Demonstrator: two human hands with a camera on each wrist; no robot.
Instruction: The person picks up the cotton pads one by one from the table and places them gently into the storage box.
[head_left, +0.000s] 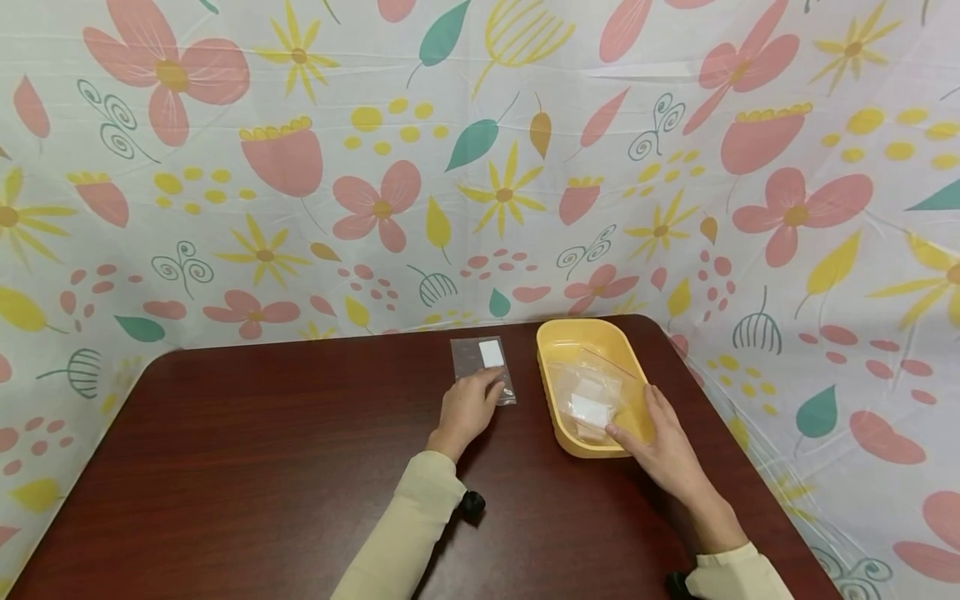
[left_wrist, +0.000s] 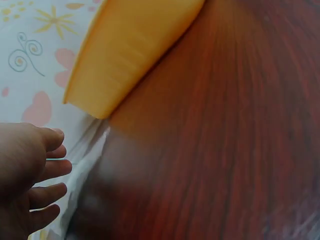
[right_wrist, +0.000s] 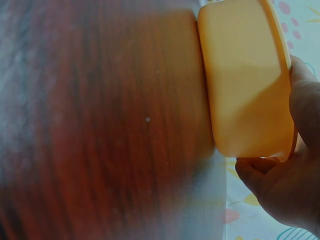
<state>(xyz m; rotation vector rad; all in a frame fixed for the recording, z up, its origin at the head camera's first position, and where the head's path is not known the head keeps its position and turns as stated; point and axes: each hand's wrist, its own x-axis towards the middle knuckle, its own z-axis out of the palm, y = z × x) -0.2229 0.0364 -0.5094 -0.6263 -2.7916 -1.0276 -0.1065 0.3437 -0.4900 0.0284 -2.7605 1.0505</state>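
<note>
A small clear bag [head_left: 486, 367] with a white label [head_left: 491, 353] lies flat on the dark wooden table [head_left: 262, 467]. My left hand [head_left: 468, 408] rests on its near end with straight fingers [left_wrist: 47, 167], which touch the clear bag [left_wrist: 87, 160] in the left wrist view. To its right stands a yellow tray [head_left: 626, 354] holding clear bags with white cards [head_left: 591, 408]. My right hand [head_left: 660, 442] grips the tray's near right corner. Its fingers reach over the rim and its thumb [right_wrist: 255, 170] curls at the near end of the yellow tray [right_wrist: 245, 80].
A floral plastic sheet [head_left: 480, 167] rises behind the table and drapes down its right side. The table's right edge [head_left: 742, 467] runs close by the tray. Bare tabletop spreads to the left and front.
</note>
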